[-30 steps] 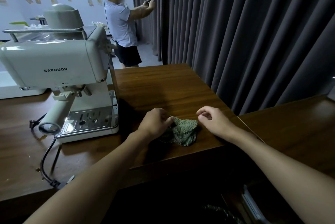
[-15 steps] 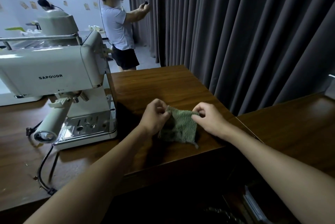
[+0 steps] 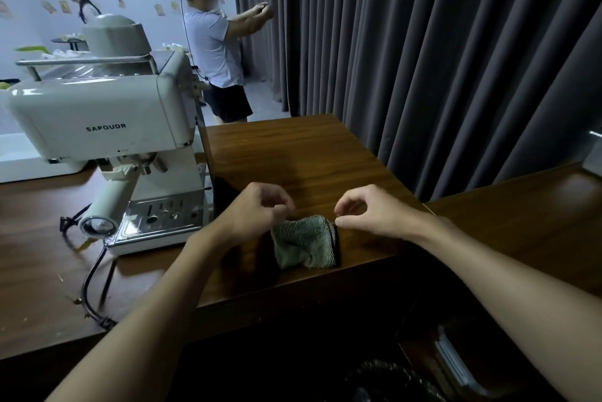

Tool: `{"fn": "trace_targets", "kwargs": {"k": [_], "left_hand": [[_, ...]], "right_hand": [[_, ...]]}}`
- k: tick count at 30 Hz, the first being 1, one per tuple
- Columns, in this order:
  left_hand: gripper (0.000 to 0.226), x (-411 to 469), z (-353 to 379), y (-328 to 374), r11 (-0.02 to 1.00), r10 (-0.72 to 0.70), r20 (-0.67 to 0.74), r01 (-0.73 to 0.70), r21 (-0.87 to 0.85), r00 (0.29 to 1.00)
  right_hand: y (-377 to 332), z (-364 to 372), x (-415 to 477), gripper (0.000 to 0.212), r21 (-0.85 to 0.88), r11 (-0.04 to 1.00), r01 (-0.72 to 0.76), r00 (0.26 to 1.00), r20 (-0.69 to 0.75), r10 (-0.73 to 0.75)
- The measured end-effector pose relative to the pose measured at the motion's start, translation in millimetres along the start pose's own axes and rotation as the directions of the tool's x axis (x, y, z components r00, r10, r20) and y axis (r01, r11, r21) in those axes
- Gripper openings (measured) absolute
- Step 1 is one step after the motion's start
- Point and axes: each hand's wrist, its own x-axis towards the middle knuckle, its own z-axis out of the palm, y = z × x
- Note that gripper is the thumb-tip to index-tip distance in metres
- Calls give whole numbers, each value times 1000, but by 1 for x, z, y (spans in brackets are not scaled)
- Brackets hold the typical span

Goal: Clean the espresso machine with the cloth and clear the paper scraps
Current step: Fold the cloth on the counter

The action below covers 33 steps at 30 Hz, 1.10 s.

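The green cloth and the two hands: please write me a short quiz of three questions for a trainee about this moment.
1. True or false: the green cloth hangs over the espresso machine.
2. On which side of the cloth, as the camera sees it, does the espresso machine stand: A) left, B) right, C) behind?
3. Fill in: the cloth lies on the wooden ____.

Key:
1. False. It lies bunched near the front edge of the table, with the left hand and the right hand close above its top corners.
2. A.
3. table.
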Motion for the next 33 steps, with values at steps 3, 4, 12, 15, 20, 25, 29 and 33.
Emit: {"fn": "trace_targets", "kwargs": {"k": [3,4,12,15,20,25,29,33], "left_hand": [[11,0,16,-22,977,97,-38,-88,193,995],[11,0,21,-28,960,122,9,-120,254,992],[50,-17,28,-43,795,9,91,-63,603,996],[52,-23,19,-47,778,-37,87,-26,627,996],[79,-33,10,-63,816,-50,92,-13,577,995],[91,-36,7,-63,847,-50,90,-5,532,995],[94,-37,10,-56,835,-73,141,-16,549,987],[74,-34,13,-48,791,-51,155,-55,610,987]], "right_hand": [[7,16,0,11,12,999,40,996,-84,-39],[7,21,1,13,5,998,62,994,-91,-61],[4,50,0,54,-273,958,88,990,129,-54],[-5,55,1,57,-282,955,89,985,169,-42],[-15,61,3,53,-277,957,82,976,219,-20],[-17,58,2,47,-297,955,23,976,214,43],[-17,58,-1,46,-323,946,-35,977,186,100],[-16,58,-7,45,-308,944,-114,976,144,165]]}}
